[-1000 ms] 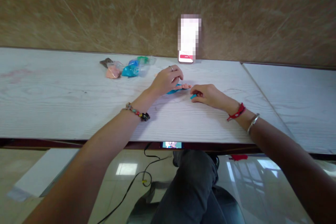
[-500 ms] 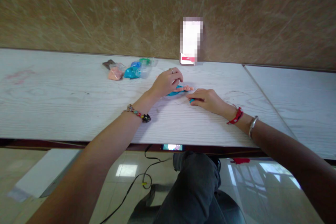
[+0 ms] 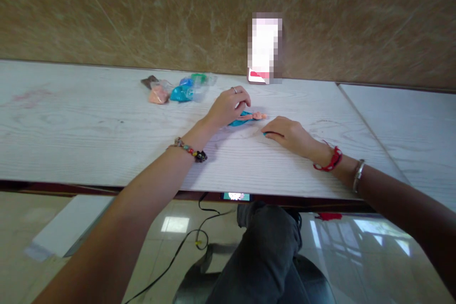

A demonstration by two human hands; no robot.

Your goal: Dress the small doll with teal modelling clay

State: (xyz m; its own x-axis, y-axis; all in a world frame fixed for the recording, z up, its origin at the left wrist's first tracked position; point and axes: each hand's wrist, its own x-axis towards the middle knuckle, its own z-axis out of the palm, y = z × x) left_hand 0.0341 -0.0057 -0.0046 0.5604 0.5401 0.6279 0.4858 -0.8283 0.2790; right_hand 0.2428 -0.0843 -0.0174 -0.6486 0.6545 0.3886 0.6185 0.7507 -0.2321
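My left hand [image 3: 230, 106] is above the white tabletop with its fingers curled in; whatever its fingertips may pinch is hidden. Just below and beside it lies a flat shape of blue and pink modelling clay [image 3: 245, 118], its pink knobbly end pointing right. My right hand [image 3: 287, 134] rests on the table to the right of this shape, thumb and fingers pressed together. A small bit of blue clay [image 3: 264, 134] peeks out at its fingertips, mostly covered.
Bags of clay lie at the back left: pink [image 3: 158, 95], blue [image 3: 181, 94], green [image 3: 198, 77] and a dark one [image 3: 148, 81]. A phone [image 3: 264, 47] leans on the marble wall [image 3: 142, 14]. Another lit screen [image 3: 235, 196] sits at the table's front edge.
My right hand has shifted slightly right, away from the clay shape, and its fingers cover more of the blue bit. My left hand stays nearly where it was. The view has tilted slightly.
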